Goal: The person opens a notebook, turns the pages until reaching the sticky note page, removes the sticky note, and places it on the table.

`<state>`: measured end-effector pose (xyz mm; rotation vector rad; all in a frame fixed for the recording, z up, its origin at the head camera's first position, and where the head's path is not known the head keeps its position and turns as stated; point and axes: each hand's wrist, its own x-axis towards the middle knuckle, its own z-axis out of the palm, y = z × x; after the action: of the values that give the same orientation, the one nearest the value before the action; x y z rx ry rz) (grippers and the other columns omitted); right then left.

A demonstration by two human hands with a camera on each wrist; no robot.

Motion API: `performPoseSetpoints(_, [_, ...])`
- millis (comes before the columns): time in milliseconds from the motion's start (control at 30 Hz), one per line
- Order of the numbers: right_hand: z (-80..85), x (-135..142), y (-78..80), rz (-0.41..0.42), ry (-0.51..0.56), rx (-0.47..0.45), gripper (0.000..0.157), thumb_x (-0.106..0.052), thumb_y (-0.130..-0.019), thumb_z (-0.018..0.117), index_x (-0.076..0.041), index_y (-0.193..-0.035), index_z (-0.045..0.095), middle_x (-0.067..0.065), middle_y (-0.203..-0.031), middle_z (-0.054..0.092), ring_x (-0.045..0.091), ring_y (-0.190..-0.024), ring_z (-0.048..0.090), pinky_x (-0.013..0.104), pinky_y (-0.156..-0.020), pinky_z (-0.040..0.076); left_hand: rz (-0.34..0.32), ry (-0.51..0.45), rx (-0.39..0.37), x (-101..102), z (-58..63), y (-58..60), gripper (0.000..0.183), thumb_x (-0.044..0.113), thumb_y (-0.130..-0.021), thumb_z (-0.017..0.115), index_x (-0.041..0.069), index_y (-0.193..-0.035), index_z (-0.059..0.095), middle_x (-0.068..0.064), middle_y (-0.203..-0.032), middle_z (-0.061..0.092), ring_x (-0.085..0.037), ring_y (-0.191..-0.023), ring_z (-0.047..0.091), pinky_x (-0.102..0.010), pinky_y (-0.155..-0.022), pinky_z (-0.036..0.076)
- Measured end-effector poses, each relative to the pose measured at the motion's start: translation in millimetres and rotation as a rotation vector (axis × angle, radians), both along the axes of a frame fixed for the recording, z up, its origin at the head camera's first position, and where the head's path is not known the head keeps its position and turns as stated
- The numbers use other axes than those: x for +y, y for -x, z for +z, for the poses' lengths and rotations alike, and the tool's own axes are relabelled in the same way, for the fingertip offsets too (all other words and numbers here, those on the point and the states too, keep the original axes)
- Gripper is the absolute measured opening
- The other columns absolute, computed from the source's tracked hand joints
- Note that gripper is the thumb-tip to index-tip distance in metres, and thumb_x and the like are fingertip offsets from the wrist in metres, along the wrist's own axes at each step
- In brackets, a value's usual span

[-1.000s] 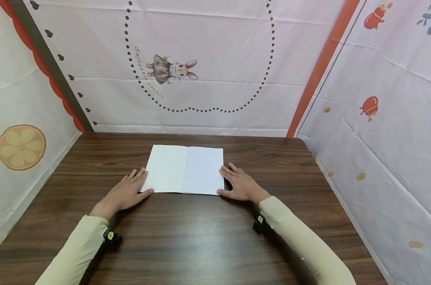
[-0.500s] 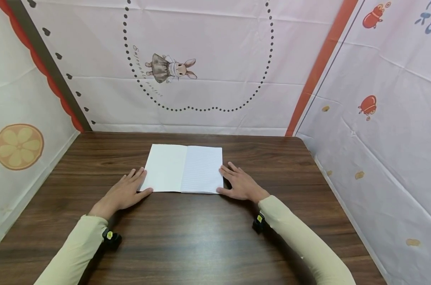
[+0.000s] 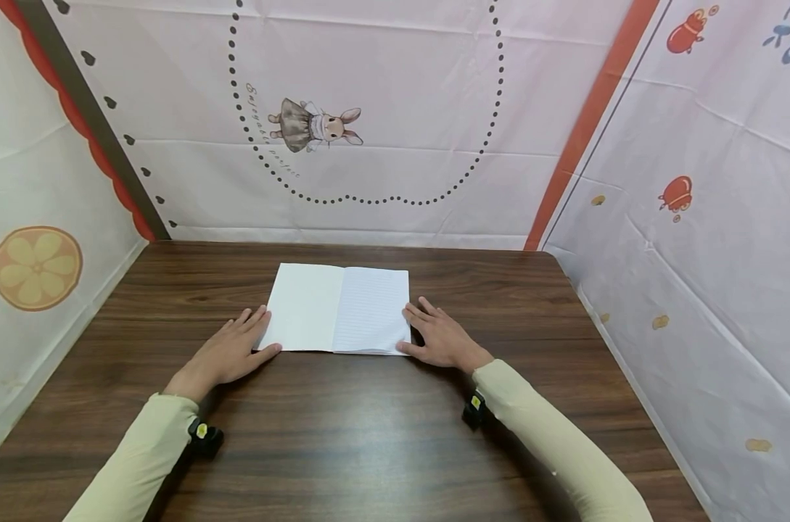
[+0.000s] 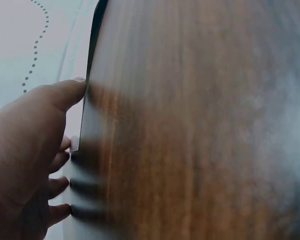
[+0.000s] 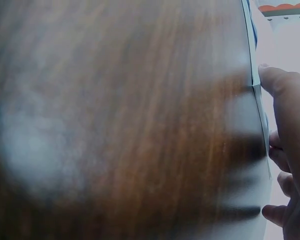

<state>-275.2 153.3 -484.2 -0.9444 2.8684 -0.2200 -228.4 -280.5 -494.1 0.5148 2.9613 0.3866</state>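
An open notebook (image 3: 339, 308) lies on the wooden table, its left page plain and its right page ruled. At its left edge rests my left hand (image 3: 228, 353), fingers spread and straight, the thumb on the lower left corner. My right hand (image 3: 443, 339) touches the right edge with extended fingers, its thumb at the lower right corner, where the upper sheet bows up slightly. In the left wrist view the thumb (image 4: 72, 92) lies on the notebook's near edge. The right wrist view shows the other thumb (image 5: 272, 77) against the page edges, which part slightly there.
The dark wood table (image 3: 362, 435) extends around the notebook. A printed white cloth (image 3: 395, 94) hangs behind it, with more cloth at the left and right sides. Each wrist carries a small black camera, such as the left wrist camera (image 3: 205, 437).
My right thumb has shifted slightly inward and up at the notebook's lower right corner, and the sheet there now bows a little. The left hand stays in place.
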Motion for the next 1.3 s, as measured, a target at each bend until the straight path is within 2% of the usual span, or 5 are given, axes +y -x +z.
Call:
performPoseSetpoints(200, [1.1,1.2,-1.2,-0.005,0.006,0.002,0.083,-0.066,-0.101,0.045,-0.012,-0.162,0.029,0.005,-0.168,0.027,0.029,-0.158,0.011,0.056,-0.123,0.024,-0.008,-0.018,0.072,0.1,4.5,2.3,0.089,0.062,-0.103,0.046,-0.003,-0.160,0.025,-0.023,-0.167,0.020,-0.047,-0.153,0.019,-0.065,-0.120,0.019])
performPoseSetpoints(567, [0.7,2.4,-0.6,-0.002,0.003,0.000,0.083,-0.066,-0.101,0.044,-0.012,-0.162,0.029,0.005,-0.168,0.026,0.028,-0.158,0.009,0.057,-0.123,0.024,-0.016,-0.031,0.292,22.3,30.9,7.6,0.087,0.060,-0.102,0.050,-0.002,-0.160,0.027,-0.020,-0.168,0.022,-0.042,-0.154,0.021,-0.059,-0.123,0.018])
performPoseSetpoints(833, [0.2,2.4,-0.5,-0.004,0.011,0.006,0.083,-0.066,-0.101,0.044,-0.011,-0.162,0.029,0.005,-0.168,0.027,0.028,-0.158,0.010,0.057,-0.122,0.025,-0.150,-0.005,0.404,66.3,50.3,11.6,0.083,0.057,-0.102,0.051,-0.002,-0.158,0.033,-0.018,-0.167,0.027,-0.039,-0.154,0.024,-0.054,-0.123,0.023])
performPoseSetpoints(967, [0.3,1.5,-0.4,-0.001,0.017,0.004,0.083,-0.066,-0.101,0.045,-0.011,-0.162,0.029,0.005,-0.168,0.027,0.029,-0.158,0.011,0.057,-0.123,0.024,-0.219,-0.009,0.398,90.4,48.5,14.9,0.082,0.056,-0.100,0.054,-0.001,-0.156,0.037,-0.017,-0.165,0.030,-0.039,-0.153,0.027,-0.053,-0.123,0.024])
performPoseSetpoints(1300, [-0.5,-0.4,1.4,-0.003,-0.009,0.016,0.084,-0.068,-0.101,0.042,-0.012,-0.162,0.030,0.005,-0.168,0.027,0.028,-0.158,0.011,0.055,-0.122,0.026,-0.349,0.065,0.331,145.7,28.0,22.6,0.079,0.059,-0.101,0.053,0.002,-0.155,0.042,-0.015,-0.164,0.034,-0.036,-0.152,0.031,-0.051,-0.123,0.028])
